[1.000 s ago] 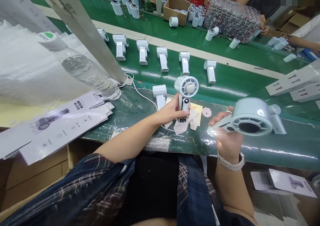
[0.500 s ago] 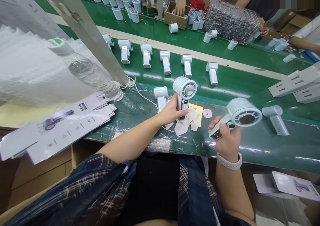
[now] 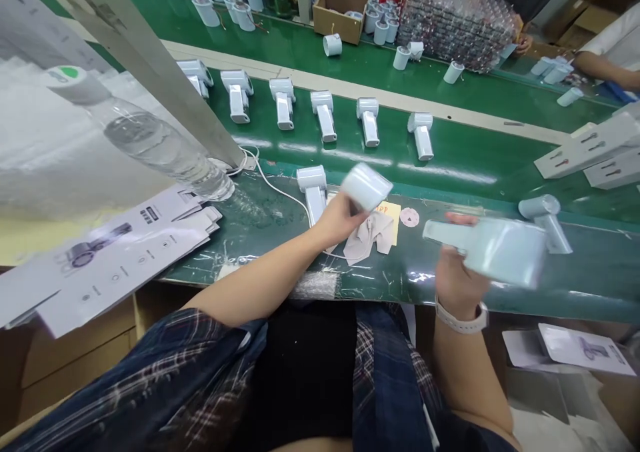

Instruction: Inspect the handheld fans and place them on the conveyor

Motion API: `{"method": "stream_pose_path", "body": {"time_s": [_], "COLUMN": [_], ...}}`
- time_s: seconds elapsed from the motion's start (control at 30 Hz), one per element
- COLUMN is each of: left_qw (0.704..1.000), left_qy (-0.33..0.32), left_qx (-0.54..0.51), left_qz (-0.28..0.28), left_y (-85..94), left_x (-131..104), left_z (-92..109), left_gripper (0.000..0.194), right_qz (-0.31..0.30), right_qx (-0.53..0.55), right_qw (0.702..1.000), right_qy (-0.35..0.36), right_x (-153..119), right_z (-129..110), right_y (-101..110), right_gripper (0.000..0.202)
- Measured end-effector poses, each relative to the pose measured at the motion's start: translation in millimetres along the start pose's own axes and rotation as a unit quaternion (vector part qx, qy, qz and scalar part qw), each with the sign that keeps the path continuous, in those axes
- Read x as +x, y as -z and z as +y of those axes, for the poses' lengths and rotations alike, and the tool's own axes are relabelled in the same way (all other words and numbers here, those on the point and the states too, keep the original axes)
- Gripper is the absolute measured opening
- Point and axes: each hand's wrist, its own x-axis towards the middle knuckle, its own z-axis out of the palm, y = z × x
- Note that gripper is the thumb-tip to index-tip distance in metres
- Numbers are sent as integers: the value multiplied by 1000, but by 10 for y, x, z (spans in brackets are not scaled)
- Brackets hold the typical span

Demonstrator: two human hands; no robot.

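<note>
My left hand point(image 3: 343, 220) is closed round a light blue handheld fan point(image 3: 367, 185), its handle hidden by the fingers and its head blurred. Farther right, my right hand point(image 3: 457, 275) grips a second light blue fan point(image 3: 505, 249), which lies nearly level with its head to the right, also smeared by motion. A crumpled beige cloth point(image 3: 370, 239) lies on the bench beneath my left hand, over part of a yellow note point(image 3: 395, 220). Beside it is a round pink sticker point(image 3: 409, 217). Another fan point(image 3: 313, 189) stands just left of my left hand.
Several fans point(image 3: 370, 122) line the green belt point(image 3: 465, 152) behind the bench. At the left are a water bottle point(image 3: 160, 145), a slanted metal post point(image 3: 165, 59) and flat printed boxes point(image 3: 115, 259). One fan point(image 3: 547, 219) lies at the right, near white fixtures point(image 3: 570, 155).
Both fans have been turned in my hands, so their round grilles and handle buttons no longer show. The view has shifted slightly, and a person's hand has left the cardboard box.
</note>
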Motion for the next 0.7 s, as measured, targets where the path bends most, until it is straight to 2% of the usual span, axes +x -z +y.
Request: {"method": "stream_pose_path", "body": {"time_s": [0.1,0.2,0.27,0.33,0.47,0.53,0.7], "left_qw": [996,997,998,987,931,914,899], "left_qy": [64,70,42,7,-27,-34,-42], "left_qx": [53,23,-46,-146,-320,-348,-361], "left_qz": [-24,-1,-16,-64,-175,-205,-243], "left_y": [-10,18,41,53,59,81,167], "left_x": [71,41,-24,-90,-167,-189,-236], "left_z": [34,85,123,151,157,160,235], "left_gripper": [55,64,71,74,67,62,53], "right_qz": [-24,-53,-68,-89,-114,-105,-96], "right_qx": [18,77,133,199,289,299,308], "right_qw": [997,985,972,954,917,913,906], "right_qy": [-66,-146,-181,-208,-249,-257,-273], "right_x": [18,29,20,4,-17,-25,-45], "right_z": [219,321,266,146,-83,-147,-284], "right_y": [-101,-220,-285,-343,-434,-439,-361], "right_gripper": [38,46,53,59,57,54,48]}}
